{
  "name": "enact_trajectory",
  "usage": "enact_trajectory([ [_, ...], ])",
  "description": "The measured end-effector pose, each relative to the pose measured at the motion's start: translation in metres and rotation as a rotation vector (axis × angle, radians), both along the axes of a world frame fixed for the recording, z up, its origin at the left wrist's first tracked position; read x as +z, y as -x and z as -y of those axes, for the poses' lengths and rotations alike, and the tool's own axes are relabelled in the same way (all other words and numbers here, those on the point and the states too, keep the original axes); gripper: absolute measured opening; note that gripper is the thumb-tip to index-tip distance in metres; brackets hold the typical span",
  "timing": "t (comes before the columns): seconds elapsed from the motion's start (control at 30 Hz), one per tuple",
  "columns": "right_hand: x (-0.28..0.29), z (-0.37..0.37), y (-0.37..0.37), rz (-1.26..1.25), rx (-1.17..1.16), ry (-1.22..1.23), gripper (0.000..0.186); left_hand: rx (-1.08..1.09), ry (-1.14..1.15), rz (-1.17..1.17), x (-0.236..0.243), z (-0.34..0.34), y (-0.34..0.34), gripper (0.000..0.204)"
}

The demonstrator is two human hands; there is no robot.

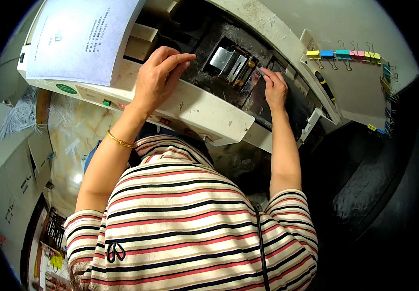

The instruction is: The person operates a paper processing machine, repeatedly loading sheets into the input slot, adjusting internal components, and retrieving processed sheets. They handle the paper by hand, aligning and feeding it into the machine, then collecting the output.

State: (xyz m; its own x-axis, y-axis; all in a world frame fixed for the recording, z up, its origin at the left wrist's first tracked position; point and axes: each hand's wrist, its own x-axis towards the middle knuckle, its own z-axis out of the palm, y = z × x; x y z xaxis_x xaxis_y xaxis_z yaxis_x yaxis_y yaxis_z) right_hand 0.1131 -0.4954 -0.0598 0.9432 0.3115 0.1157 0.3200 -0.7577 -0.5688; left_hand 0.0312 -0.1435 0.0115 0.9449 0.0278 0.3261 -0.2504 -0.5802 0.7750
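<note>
Right hand [276, 88] pinching small grey piece [261, 72], kind unclear. Left of that grip: shiny silver metal plate [222, 59] in long cream machine's [209, 105] dark well. Left hand [156, 80] farther left, fingertips bunched; can't tell if gripping. Past it: white black-printed sheet [71, 41], green oval sticker [66, 88], both unreadable.

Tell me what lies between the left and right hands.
In the head view, a dark recess with a shiny metal piece inside lies between the left hand and right hand.
</note>
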Motion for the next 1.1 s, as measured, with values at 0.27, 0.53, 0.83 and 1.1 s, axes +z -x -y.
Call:
enact_trajectory([
  [0.27,0.008,-0.001,0.004,0.045,0.145,0.081,0.028,0.016,0.004,0.011,0.001,0.002,-0.001,0.022],
  [0.53,0.016,0.001,0.020,-0.044,0.268,0.128,0.027,0.024,0.041,0.000,0.002,0.001,0.000,0.020],
  [0.83,0.051,-0.011,0.004,-0.761,0.236,-0.159,0.026,0.042,0.036,0.021,-0.002,0.000,-0.001,0.019],
  [1.1,0.069,-0.019,-0.042,-0.718,-0.118,0.159,0.037,0.017,0.052,0.019,-0.004,-0.001,0.001,0.022],
])
